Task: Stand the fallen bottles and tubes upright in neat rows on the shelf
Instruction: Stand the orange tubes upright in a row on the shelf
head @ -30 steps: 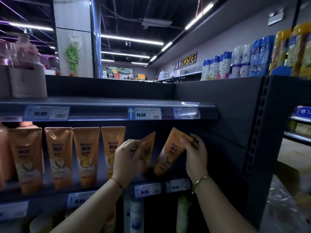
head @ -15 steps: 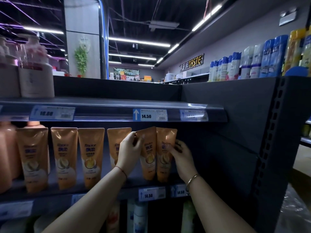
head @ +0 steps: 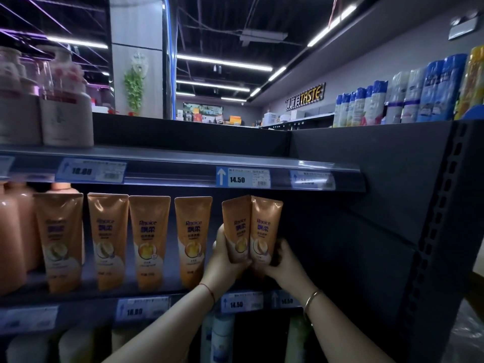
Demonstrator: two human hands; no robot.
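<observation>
Two orange Rejoice tubes stand upright and pressed side by side at the right end of the middle shelf. My left hand grips the base of the left tube. My right hand holds the base of the right tube. Several matching orange tubes stand in a row to their left, spaced apart. Both tube caps are hidden behind my fingers.
Peach pump bottles stand at the far left of the shelf. Pale bottles sit on the top shelf. A dark side panel closes the shelf on the right. White bottles show on the shelf below. Spray cans line the right.
The two tubes went from leaning apart to upright and pressed together. Both my hands slid down from the tubes' upper parts to their bases.
</observation>
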